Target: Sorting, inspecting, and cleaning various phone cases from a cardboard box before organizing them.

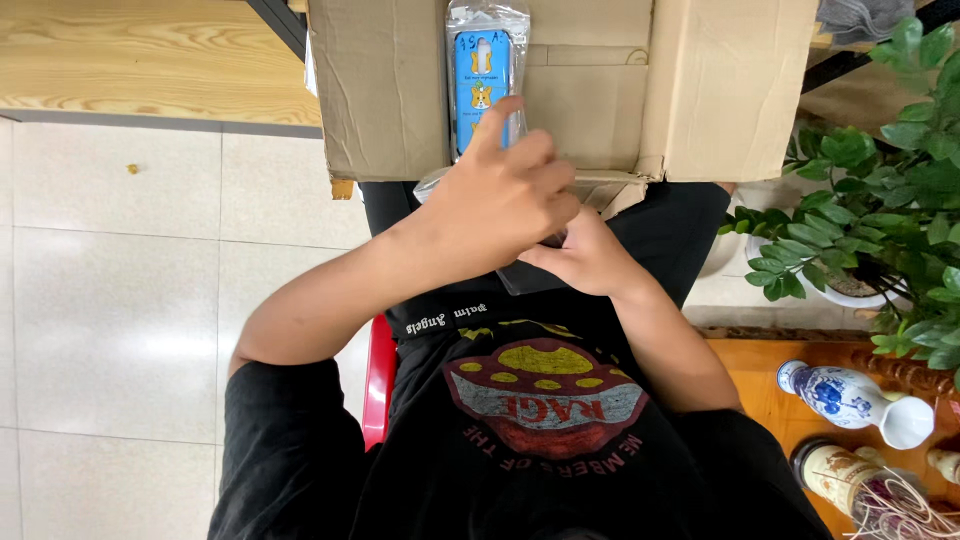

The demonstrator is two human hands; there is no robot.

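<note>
A clear plastic packet with a blue card inside (483, 70) lies against an open cardboard box (400, 90) on my lap. My left hand (500, 195) grips the packet's lower end, index finger stretched up along the blue card. My right hand (585, 255) sits just below and behind it, holding a small dark flat thing (525, 277) that is mostly hidden. Both hands touch each other over my lap. I sit on a red chair (377, 380).
A wooden tabletop (140, 60) is at the upper left over a pale tiled floor (120, 320). A green potted plant (880, 190) stands at the right. Below it a blue and white ceramic jug (850, 400) and a jar (835, 470) rest on an orange wooden surface.
</note>
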